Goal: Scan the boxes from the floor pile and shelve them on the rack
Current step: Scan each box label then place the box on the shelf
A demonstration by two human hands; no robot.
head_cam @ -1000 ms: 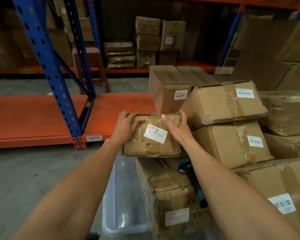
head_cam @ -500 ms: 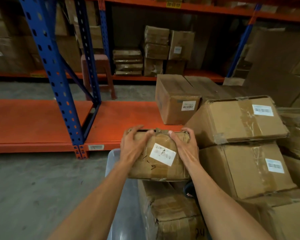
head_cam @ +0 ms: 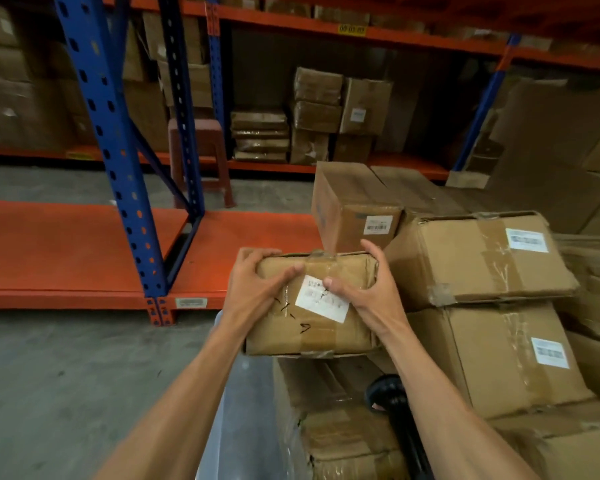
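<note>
A small taped cardboard box (head_cam: pixel 309 327) with a white barcode label is held in front of me, above the floor pile. My left hand (head_cam: pixel 253 285) grips its left far corner, fingers curled over the top edge. My right hand (head_cam: pixel 364 289) grips its right side, thumb on the label. A black handheld scanner (head_cam: pixel 392 400) lies below my right forearm on a pile box (head_cam: pixel 336 427). The orange bottom shelf (head_cam: pixel 222 258) of the blue rack lies just beyond the held box.
Stacked labelled boxes (head_cam: pixel 482 258) fill the right. One box (head_cam: pixel 354 206) stands on the shelf at the right. A blue upright (head_cam: pixel 118 168) rises at the left. A clear plastic bin (head_cam: pixel 243 410) sits on the grey floor below. A stool (head_cam: pixel 201 157) stands behind.
Both hands have lifted the small box up off the pile and tipped its top toward me; my view has shifted closer to the rack.
</note>
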